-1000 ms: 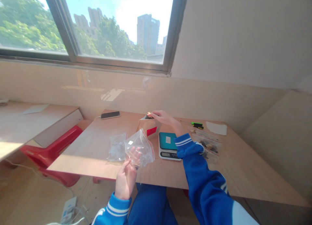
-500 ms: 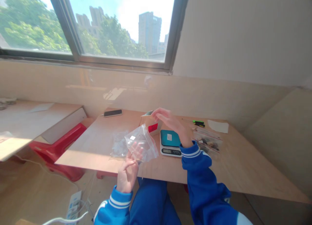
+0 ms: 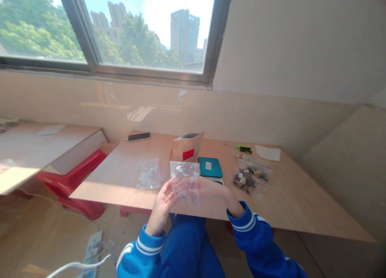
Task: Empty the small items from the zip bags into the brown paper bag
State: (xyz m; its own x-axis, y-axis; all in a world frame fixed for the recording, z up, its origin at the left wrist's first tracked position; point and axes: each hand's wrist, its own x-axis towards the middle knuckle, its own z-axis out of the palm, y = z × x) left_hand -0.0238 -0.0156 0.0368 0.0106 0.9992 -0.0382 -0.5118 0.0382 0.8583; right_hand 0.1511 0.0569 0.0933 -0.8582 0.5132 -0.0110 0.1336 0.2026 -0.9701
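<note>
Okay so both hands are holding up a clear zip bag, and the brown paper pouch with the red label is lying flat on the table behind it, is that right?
Not quite. In the head view the brown paper pouch stands upright on the table, top open, not flat. The rest holds: left hand and right hand both hold the clear zip bag in front of it.

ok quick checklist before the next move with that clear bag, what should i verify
1. Clear zip bag held by both hands: ok, left hand and right hand are on it.
2. Bag mouth open: cannot tell, the plastic is blurred.
3. Bag contents: cannot tell.
4. Brown paper pouch upright and open at the top: ok.
5. Teal scale platform free: ok, nothing rests on it.
6. Filled bags apart from the hands: ok, they lie right of the scale.
</note>
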